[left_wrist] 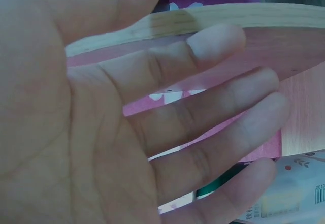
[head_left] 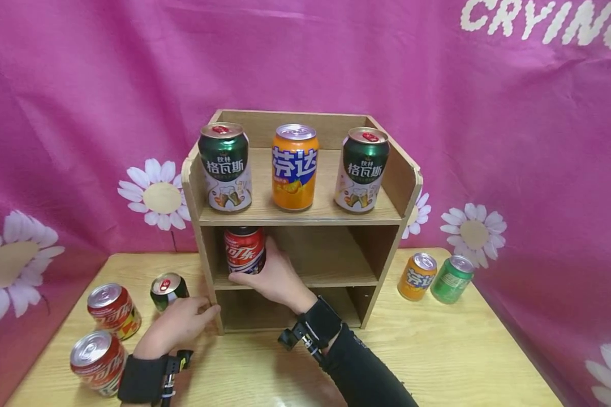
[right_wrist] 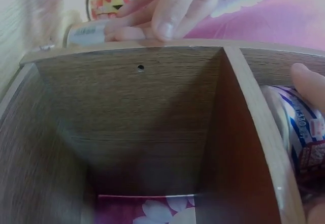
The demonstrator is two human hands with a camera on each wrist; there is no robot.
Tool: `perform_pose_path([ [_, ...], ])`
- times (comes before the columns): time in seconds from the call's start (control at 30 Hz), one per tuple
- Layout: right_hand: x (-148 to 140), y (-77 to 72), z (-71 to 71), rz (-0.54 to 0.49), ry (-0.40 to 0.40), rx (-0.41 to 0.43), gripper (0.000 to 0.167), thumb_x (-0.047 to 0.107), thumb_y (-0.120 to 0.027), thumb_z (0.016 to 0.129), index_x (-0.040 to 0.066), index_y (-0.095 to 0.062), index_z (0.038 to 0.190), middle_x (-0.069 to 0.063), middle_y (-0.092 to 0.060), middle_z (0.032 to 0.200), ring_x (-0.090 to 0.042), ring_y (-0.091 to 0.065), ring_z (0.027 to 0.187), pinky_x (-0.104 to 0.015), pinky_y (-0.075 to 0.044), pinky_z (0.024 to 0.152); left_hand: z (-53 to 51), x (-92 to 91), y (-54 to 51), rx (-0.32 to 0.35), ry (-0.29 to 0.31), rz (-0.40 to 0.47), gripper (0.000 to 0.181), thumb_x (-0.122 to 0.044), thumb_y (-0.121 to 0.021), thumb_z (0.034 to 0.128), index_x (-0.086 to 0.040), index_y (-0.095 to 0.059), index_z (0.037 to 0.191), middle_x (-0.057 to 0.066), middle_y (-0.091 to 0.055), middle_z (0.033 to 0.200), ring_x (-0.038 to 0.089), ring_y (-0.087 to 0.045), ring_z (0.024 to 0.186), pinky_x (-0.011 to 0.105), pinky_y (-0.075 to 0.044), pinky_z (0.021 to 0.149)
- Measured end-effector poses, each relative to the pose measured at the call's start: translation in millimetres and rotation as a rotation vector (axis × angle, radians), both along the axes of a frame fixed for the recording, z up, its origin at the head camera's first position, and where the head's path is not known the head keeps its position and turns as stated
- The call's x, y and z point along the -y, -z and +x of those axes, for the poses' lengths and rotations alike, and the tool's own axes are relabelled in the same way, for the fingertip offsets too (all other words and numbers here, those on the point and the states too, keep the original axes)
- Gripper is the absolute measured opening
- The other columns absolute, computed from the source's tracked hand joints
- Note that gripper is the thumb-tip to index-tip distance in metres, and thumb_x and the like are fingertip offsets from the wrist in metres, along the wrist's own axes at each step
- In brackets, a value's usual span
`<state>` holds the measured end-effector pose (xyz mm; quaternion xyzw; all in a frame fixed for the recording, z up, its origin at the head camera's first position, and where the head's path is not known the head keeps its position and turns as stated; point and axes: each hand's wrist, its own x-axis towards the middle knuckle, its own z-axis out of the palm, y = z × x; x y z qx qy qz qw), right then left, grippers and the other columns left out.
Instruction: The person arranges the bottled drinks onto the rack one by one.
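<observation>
My right hand grips a red cola can at the left end of the middle level of a small wooden shelf. The right wrist view shows part of that can at its right edge, with a fingertip over it. Beside the shelf's left side, my left hand has its fingers extended and holds nothing; its fingertips are at the panel's front edge, and contact is hard to judge. Just behind this hand stands a green and white can, partly hidden by it.
On top of the shelf stand two green and white cans with an orange can between them. Two red cans are at the table's left. An orange can and a green can stand right of the shelf.
</observation>
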<state>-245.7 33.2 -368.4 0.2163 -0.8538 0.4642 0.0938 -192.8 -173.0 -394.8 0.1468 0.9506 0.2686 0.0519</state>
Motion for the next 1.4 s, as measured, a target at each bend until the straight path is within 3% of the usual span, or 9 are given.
perform_pose_path([
  [0.17, -0.4, -1.7, 0.1, -0.031, -0.004, 0.051, 0.076, 0.036, -0.084, 0.07, 0.01, -0.041, 0.127, -0.001, -0.058, 0.109, -0.013, -0.058, 0.096, -0.029, -0.048, 0.084, 0.7, 1.7, -0.3, -0.02, 0.001, -0.015, 0.024, -0.027, -0.051, 0.0968, -0.01, -0.056, 0.079, -0.002, -0.044, 0.063, 0.014, -0.046, 0.06, 0.034, -0.041, 0.061],
  [0.4, -4.5, -2.9, -0.6, -0.06, -0.032, 0.112, 0.074, 0.035, -0.084, 0.07, 0.013, -0.042, 0.127, 0.001, -0.057, 0.109, -0.013, -0.057, 0.099, -0.031, -0.046, 0.087, 1.6, -0.5, 1.5, 0.003, -0.003, 0.025, 0.024, -0.026, -0.051, 0.0973, -0.01, -0.055, 0.08, -0.001, -0.041, 0.061, 0.014, -0.041, 0.055, 0.032, -0.036, 0.057],
  [0.53, -3.4, 0.4, -0.5, -0.038, -0.028, 0.058, 0.078, 0.037, -0.084, 0.069, 0.011, -0.04, 0.129, 0.0, -0.055, 0.111, -0.014, -0.056, 0.1, -0.031, -0.046, 0.087, 2.5, -2.9, 3.3, 0.027, -0.021, 0.035, 0.023, -0.026, -0.051, 0.0975, -0.009, -0.057, 0.084, -0.001, -0.042, 0.062, 0.013, -0.042, 0.055, 0.031, -0.036, 0.056],
  [0.73, 1.6, 2.8, 2.0, 0.07, 0.047, -0.051, 0.089, 0.045, -0.083, 0.067, 0.007, -0.037, 0.132, -0.005, -0.049, 0.114, -0.018, -0.051, 0.103, -0.032, -0.045, 0.087, 1.7, -2.4, 4.5, 0.031, -0.02, 0.039, 0.026, -0.03, -0.05, 0.098, -0.007, -0.06, 0.089, -0.001, -0.043, 0.063, 0.014, -0.042, 0.054, 0.031, -0.036, 0.055],
  [1.03, 1.4, -0.2, 0.2, 0.025, 0.031, -0.048, 0.081, 0.039, -0.085, 0.068, 0.005, -0.04, 0.127, -0.005, -0.058, 0.106, -0.017, -0.059, 0.094, -0.03, -0.049, 0.08, -0.8, -1.9, 0.5, -0.018, -0.014, 0.004, 0.026, -0.03, -0.051, 0.0975, -0.009, -0.06, 0.086, -0.002, -0.043, 0.063, 0.013, -0.043, 0.056, 0.032, -0.037, 0.055],
  [1.23, 0.4, -0.2, 0.5, 0.025, 0.026, -0.018, 0.076, 0.039, -0.084, 0.068, 0.008, -0.043, 0.123, -0.003, -0.06, 0.103, -0.014, -0.06, 0.091, -0.028, -0.049, 0.077, 0.2, -1.3, 0.0, 0.012, -0.025, -0.016, 0.027, -0.032, -0.051, 0.0974, -0.008, -0.061, 0.09, -0.001, -0.043, 0.063, 0.014, -0.043, 0.057, 0.032, -0.036, 0.055],
  [1.4, 2.0, 2.0, 1.3, 0.032, 0.019, -0.055, 0.077, 0.04, -0.084, 0.069, 0.008, -0.042, 0.125, -0.003, -0.058, 0.106, -0.015, -0.059, 0.094, -0.029, -0.049, 0.08, 1.5, -0.9, 0.9, 0.024, -0.029, 0.008, 0.026, -0.031, -0.051, 0.0976, -0.009, -0.06, 0.089, -0.001, -0.043, 0.063, 0.014, -0.043, 0.054, 0.031, -0.035, 0.053],
])
